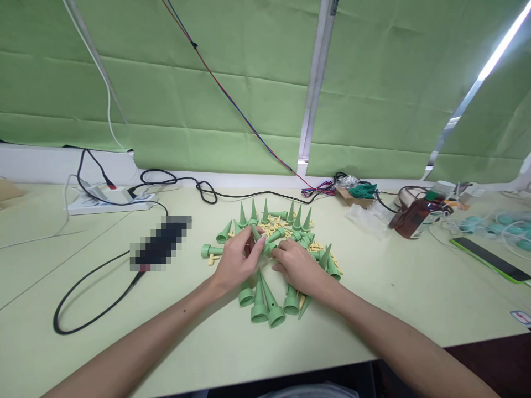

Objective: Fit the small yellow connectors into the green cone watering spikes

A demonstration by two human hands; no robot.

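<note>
1. Two bare forearms reach over the near edge of a workspace toward its center.
2. Green blinds form the backdrop to a pale table.
3. A white power strip sits at the table's far left; a green-edged phone lies at right.
4. The left hand grasps a tapered green spike between thumb and fingers, over the middle of the table.
5. The right hand bends its fingers beside the left; whether it grips anything cannot be told, its fingertips being partly hidden.
6. Hollow green cones ring the hands, some upright at the back, others lying at the front.
7. Small yellow pieces lie scattered among the cones, mostly behind and right of the hands.
</note>
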